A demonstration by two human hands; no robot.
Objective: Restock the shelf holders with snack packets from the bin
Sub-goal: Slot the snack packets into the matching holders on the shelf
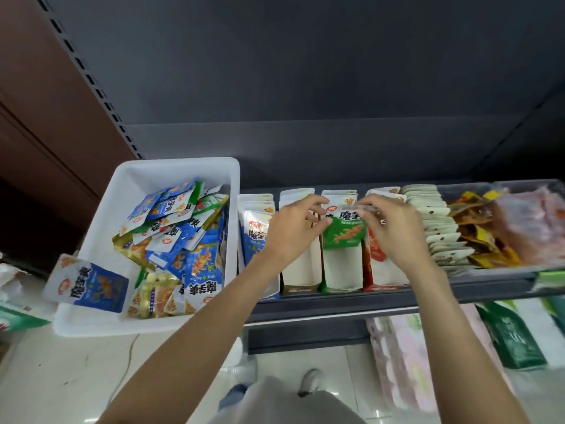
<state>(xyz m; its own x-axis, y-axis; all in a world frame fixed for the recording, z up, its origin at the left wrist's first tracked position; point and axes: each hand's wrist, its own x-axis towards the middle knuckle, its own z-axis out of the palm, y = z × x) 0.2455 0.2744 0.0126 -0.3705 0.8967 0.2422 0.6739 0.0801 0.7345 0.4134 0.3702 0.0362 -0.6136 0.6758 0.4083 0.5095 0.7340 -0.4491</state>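
A white bin (101, 215) at the left holds a heap of blue, green and gold snack packets (180, 240); one blue packet (87, 286) hangs over its front rim. On the dark shelf (336, 304) stand several white cardboard holders (342, 270) in a row. Over the green-edged holder I hold a green packet (344, 231) between both hands. My left hand (293, 228) pinches its left edge. At the packet's top right corner, my right hand (391, 224) grips it with curled fingers.
A row of pale packets (434, 221) and loose yellow and pink packs (504, 228) fill the shelf to the right. Below the shelf lie pink and green bags (513, 335). A slotted upright (91, 84) runs along the left of the dark back panel.
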